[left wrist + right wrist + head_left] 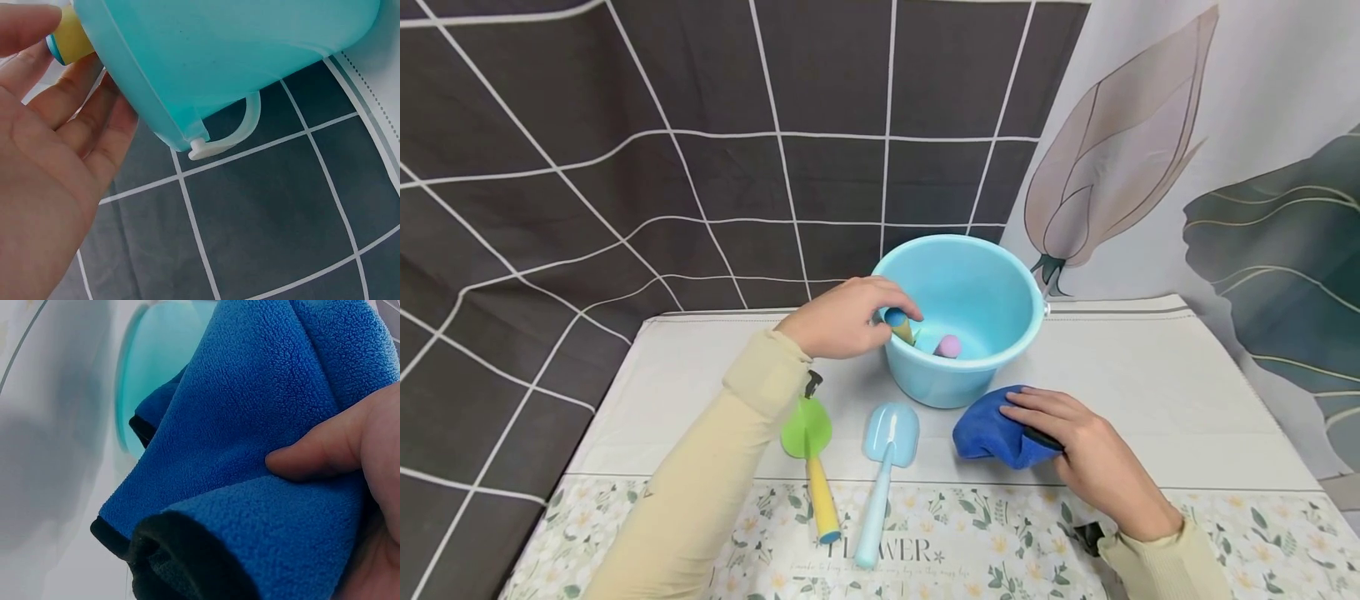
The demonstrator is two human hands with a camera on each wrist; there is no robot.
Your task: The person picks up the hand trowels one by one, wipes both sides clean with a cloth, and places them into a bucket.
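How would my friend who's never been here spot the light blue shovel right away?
Start at the big blue bucket. The shovel lies just in front of it, on the near side, between a green-headed, yellow-handled tool and the dark blue cloth in the right hand. Unlike those two, it is pale blue from end to end.

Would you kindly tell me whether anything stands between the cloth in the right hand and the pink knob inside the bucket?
Yes, the near wall of the bucket does: the cloth, gripped by the right hand, is outside it and the pink knob inside, so the cloth would probably need lifting over that wall.
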